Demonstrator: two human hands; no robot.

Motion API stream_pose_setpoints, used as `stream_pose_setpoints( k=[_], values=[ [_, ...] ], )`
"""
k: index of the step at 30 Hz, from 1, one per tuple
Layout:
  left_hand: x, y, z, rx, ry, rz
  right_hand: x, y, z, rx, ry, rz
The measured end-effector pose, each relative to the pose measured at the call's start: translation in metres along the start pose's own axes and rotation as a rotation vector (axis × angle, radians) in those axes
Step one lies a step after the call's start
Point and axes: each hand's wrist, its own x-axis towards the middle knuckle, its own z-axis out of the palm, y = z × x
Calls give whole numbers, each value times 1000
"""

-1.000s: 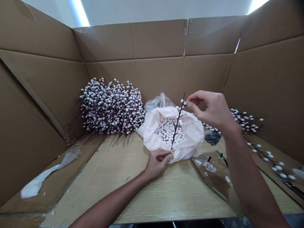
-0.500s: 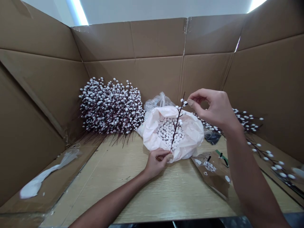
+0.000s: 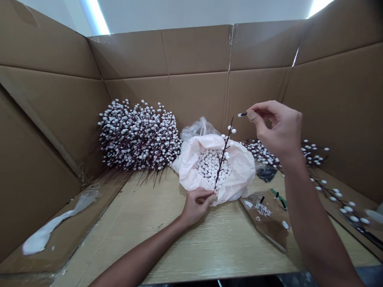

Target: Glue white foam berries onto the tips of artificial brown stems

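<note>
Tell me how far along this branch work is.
A big pile of white-berried branches looks finished. In hand: the left hand grips a branch with few berries, and the right hand pinches a thin dark stem with a white tip. Still left: the bag holds many loose white berries.

Both forearms (image 3: 317, 235) are bare — the left hand (image 3: 194, 207) and right hand (image 3: 279, 129) each wear a tan fingertip wrap (image 3: 251, 115).

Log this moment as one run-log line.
left hand: holds white-berry branch near its lower end | right hand: pinches short dark stem | behind branch: pale plastic bag of white balls
</note>
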Motion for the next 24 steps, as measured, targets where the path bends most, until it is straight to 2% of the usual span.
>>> stream_pose_setpoints(
  k=[11,24],
  values=[
    [1,0,0,-18,-10,39,2,3,-6,-46,-56,30],
    [1,-1,-1,33,-31,68,6,8,-15,1,-85,44]
  ],
)
